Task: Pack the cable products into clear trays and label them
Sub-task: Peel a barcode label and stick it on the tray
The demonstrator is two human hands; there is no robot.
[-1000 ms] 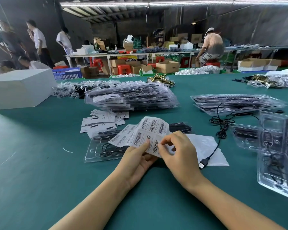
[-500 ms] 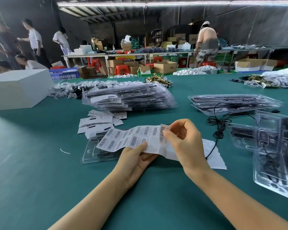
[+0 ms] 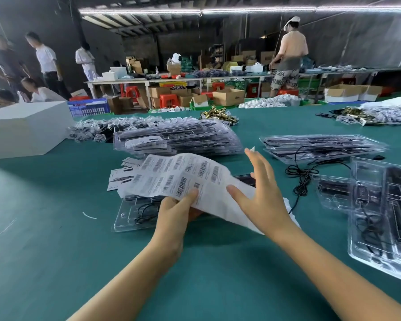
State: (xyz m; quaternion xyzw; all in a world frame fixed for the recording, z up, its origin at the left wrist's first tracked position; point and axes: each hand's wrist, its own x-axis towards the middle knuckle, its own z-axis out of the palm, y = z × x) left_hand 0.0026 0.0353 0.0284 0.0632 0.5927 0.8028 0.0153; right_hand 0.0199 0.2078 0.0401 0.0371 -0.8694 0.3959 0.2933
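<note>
One label sheet (image 3: 178, 177) lengthwise left-right

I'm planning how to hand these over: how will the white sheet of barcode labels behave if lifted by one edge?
Probably floppy: the white sheet of barcode labels already bows and curls where the left hand pinches it. Likely very light, since one pinch holds it up. A peeled label clings to the right hand, so it is sticky.
</note>
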